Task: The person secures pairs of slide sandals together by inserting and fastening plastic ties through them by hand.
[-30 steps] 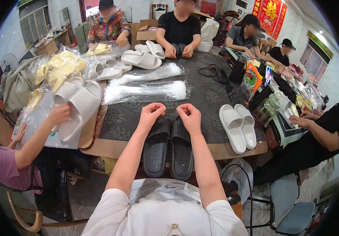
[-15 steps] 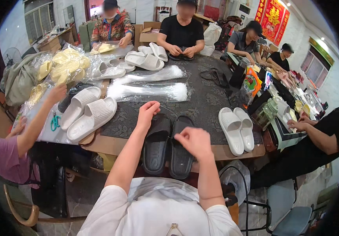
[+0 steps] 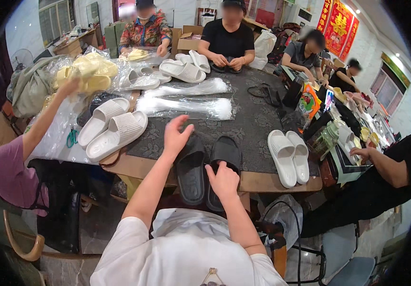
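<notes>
A pair of black slide slippers sits in front of me at the table's near edge, toes pointing away. The left black slipper (image 3: 191,174) lies beside the right black slipper (image 3: 225,148). My right hand (image 3: 224,180) is at the right slipper, thumb on its inner side and index finger at the strap opening, gripping it there. My left hand (image 3: 176,136) hovers by the left slipper's toe, fingers apart and holding nothing visible; it is slightly blurred. Beyond lie bundles of thin white strands (image 3: 186,107) in clear plastic.
White slippers stand left (image 3: 119,136) and right (image 3: 287,157) on the dark patterned tablecloth (image 3: 248,114). Yellow slippers (image 3: 91,71) in clear bags are piled far left, near green scissors (image 3: 72,138). Several people work around the table. A glass jar (image 3: 327,136) stands at right.
My left hand has opened and shifted slightly. My right hand has moved down and left onto the right slipper. The thin strand seen earlier between my hands no longer shows.
</notes>
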Demonstrator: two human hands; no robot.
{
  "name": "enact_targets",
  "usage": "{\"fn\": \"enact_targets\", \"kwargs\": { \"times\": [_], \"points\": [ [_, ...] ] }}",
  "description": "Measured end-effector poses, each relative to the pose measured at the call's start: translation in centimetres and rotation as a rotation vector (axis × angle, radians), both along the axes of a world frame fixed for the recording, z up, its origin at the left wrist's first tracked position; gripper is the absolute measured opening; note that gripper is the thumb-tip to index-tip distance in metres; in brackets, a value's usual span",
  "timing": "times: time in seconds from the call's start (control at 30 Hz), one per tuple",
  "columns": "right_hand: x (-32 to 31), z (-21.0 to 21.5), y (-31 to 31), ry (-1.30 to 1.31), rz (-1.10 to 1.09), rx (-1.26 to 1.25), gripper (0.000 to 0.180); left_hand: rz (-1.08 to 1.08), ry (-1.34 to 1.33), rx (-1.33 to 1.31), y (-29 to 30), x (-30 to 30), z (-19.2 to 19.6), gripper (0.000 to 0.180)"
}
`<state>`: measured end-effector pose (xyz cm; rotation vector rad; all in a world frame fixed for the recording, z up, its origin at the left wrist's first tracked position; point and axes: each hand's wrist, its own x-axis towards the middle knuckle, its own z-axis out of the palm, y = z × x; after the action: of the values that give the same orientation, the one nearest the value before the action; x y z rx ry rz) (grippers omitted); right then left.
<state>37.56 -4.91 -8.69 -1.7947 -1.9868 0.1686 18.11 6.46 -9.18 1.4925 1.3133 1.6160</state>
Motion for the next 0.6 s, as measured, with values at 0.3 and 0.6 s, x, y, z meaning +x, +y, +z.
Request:
{"fn": "enact_targets", "kwargs": {
  "times": [0.3, 0.6],
  "points": [
    [0.7, 1.2, 0.8, 0.045, 0.089, -0.045, 0.077, 0.877, 0.648, 0.252, -6.6, -15.7, 3.2, 0.051],
    [-1.3, 1.1, 3.0, -0.007, 0.193, -0.080, 0.051, 0.447, 0.937, -0.158, -4.8, -24.3, 2.8, 0.057]
  ]
}}
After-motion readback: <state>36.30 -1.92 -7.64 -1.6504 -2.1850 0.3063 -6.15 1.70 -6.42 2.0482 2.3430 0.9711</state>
